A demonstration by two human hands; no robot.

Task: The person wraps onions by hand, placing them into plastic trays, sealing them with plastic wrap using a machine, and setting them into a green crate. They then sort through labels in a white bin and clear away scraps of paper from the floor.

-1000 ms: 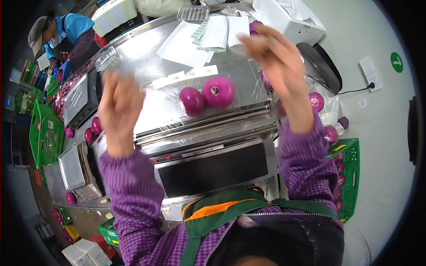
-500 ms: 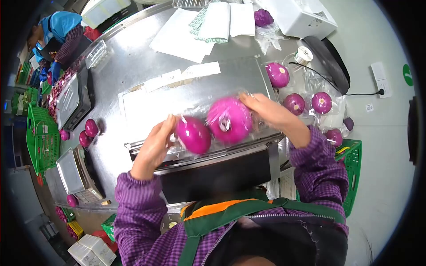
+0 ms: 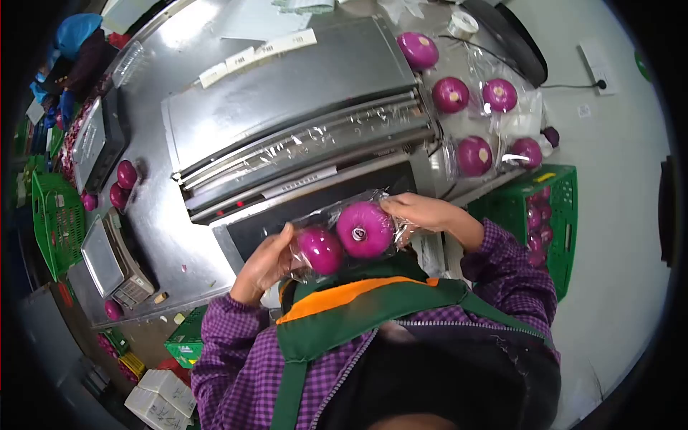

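In the head view, our left hand and right hand pinch opposite ends of the clear film, fingers nearly closed. Between them lie two wrapped purple onions: the smaller onion just beside our left fingers, the larger onion just beside our right. Neither hand is clearly nearer the pair. Its long axis runs from grip to grip, the right end slanting away from our body; the larger onion's pale, curled tip faces up towards us.

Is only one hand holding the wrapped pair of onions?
No, the left hand grips the film beside the smaller onion, and the right hand grips it beside the larger onion.
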